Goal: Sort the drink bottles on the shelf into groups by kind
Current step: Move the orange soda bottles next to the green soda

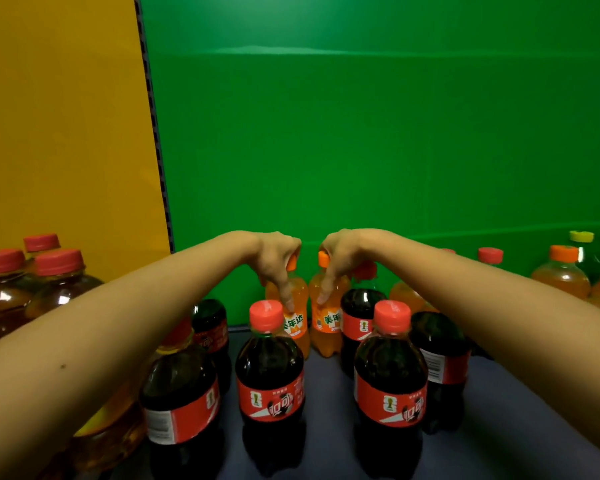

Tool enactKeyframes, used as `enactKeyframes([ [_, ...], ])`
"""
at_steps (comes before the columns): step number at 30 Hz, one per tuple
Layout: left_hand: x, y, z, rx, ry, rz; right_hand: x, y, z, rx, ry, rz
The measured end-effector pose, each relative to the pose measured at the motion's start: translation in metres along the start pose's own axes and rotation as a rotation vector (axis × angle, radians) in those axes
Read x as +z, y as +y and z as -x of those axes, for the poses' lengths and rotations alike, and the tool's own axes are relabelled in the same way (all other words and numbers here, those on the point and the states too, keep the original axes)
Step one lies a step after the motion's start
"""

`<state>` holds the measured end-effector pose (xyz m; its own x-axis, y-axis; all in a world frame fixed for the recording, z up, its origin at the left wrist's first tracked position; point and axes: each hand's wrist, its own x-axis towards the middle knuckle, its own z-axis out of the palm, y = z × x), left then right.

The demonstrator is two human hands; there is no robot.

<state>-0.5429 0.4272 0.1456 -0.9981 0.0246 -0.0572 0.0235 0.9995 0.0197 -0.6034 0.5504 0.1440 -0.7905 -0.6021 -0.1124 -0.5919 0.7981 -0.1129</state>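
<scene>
Bottles of orange soda in both hands: left orange bottle (pixel 298 327) under the left hand (pixel 274 258), right orange bottle (pixel 326 337) under the right hand (pixel 342 256), the pair almost touching between the two wrists. Each gripped from above, fingers curled down round neck and shoulder, an orange cap peeping out beside the knuckles; neither hand slack or empty. Cannot tell whether lifted or resting on the shelf (pixel 534 410), the bases partly hidden by nearer bottles. Nearer than the hands, between the forearms, cola bottles (pixel 271 372) with red caps in a loose cluster, some just right of the right orange bottle, one beneath the left forearm. Just under the right forearm, a stray orange bottle (pixel 406 296) wedged behind the colas; beyond that forearm, a lone red cap (pixel 490 255) on a bottle of unreadable kind. Far out past the right elbow, an orange group (pixel 561 278), with green bottles (pixel 587 258) under yellow caps behind it. Far out past the left forearm, amber tea bottles (pixel 4 296) with red caps, plus a yellowish bottle (pixel 111 434) mostly hidden beneath the arm. Judged roughly midway: tea together on the left-hand side, orange and green side by side on the right-hand side, cola massed in the middle but mixed with orange. Left to do, by this reading: carry the held pair and the stray orange bottle out to the orange group, then close up the colas.
</scene>
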Motion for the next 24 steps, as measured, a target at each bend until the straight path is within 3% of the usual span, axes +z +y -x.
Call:
enactKeyframes([
  [5,-0.018,-0.002,0.013,0.019,0.172,0.104,-0.027,0.009,0.023,-0.059,0.320,-0.106],
  [10,-0.062,0.010,0.036,0.122,0.580,0.450,-0.064,0.040,0.058,-0.121,0.827,-0.428],
  [13,-0.092,0.036,0.052,0.196,0.834,0.619,-0.086,0.058,0.088,-0.219,1.011,-0.708],
  [17,-0.111,0.087,0.071,0.331,1.050,0.676,-0.103,0.085,0.146,-0.317,1.092,-0.861],
  [24,-0.076,0.184,0.092,0.439,1.028,0.815,-0.042,0.150,0.241,-0.275,1.044,-0.791],
])
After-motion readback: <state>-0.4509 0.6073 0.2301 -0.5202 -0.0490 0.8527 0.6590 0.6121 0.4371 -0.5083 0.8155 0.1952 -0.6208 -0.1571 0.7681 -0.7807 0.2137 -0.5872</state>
